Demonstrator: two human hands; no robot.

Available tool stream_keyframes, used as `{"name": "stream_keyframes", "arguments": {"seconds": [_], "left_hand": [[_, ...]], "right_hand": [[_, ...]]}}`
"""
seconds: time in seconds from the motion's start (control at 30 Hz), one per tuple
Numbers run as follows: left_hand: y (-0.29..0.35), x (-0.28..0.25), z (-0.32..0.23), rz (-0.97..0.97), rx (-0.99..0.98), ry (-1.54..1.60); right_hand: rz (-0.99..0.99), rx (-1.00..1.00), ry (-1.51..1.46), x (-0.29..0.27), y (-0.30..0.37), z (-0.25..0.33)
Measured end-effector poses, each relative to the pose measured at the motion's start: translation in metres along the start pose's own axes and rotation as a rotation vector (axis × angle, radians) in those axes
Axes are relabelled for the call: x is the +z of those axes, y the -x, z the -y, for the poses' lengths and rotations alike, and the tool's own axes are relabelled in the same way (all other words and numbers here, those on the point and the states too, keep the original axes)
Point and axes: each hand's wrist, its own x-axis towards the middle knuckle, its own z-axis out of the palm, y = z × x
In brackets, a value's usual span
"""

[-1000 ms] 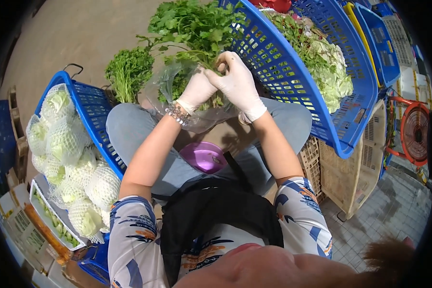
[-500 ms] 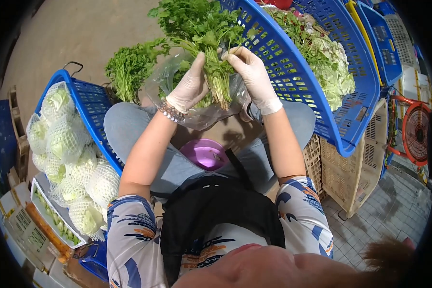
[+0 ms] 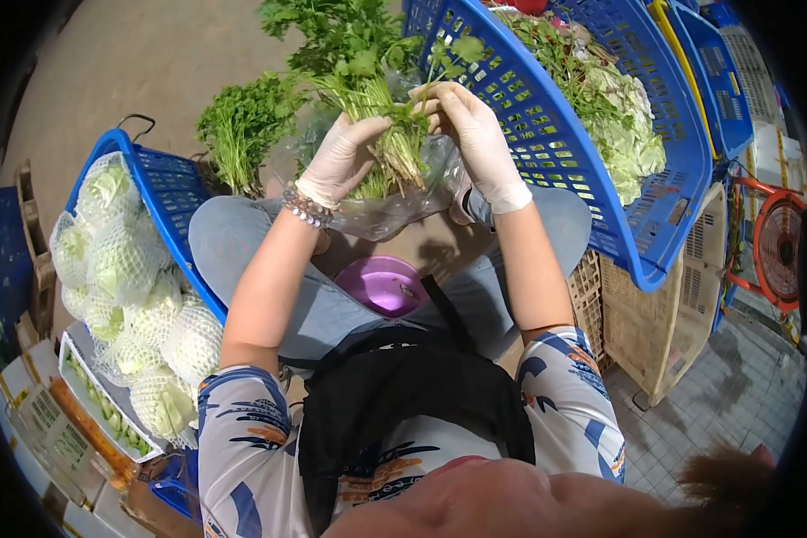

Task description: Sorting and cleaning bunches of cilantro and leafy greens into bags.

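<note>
My left hand (image 3: 342, 160), in a white glove, is closed around the stems of a bunch of coriander (image 3: 360, 90), thumb across the front. The leafy tops point away from me and the pale root ends face my lap. Just right of the bunch, my gloved right hand (image 3: 473, 134) pinches a loose coriander sprig (image 3: 432, 76) between thumb and fingers. Under both hands lies a clear plastic bag (image 3: 372, 220) with more green stems showing in it. Another coriander bunch (image 3: 242, 134) rests on the ground to the left.
A purple bowl (image 3: 381, 285) sits between my legs. At left, a blue crate (image 3: 177, 193) stands beside net-wrapped cabbages (image 3: 121, 260). A large blue basket (image 3: 592, 193) of leaves and trimmings leans close on my right. Beyond are a beige crate (image 3: 641, 318) and a red fan (image 3: 774, 242).
The bunch has shifted left and tilted with my left hand. My right hand has come away from it slightly to the right, with a sprig standing apart from the bunch.
</note>
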Motion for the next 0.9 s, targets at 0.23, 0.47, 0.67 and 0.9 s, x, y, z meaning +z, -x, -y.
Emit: {"name": "stream_keyframes", "arguments": {"seconds": [0.23, 0.47, 0.67, 0.9], "left_hand": [[-0.004, -0.01, 0.002, -0.028, 0.084, -0.018], [-0.006, -0.011, 0.0, -0.029, 0.149, -0.071], [-0.007, -0.02, -0.001, -0.095, 0.097, 0.062], [-0.007, -0.016, 0.003, -0.07, 0.119, 0.043]], "right_hand": [[0.047, -0.041, 0.185, 0.019, 0.008, -0.004], [0.022, 0.019, 0.424, 0.013, 0.003, -0.015], [0.011, 0.084, -0.003, 0.005, 0.003, -0.007], [0.008, 0.077, 0.068, 0.019, 0.005, -0.009]]}}
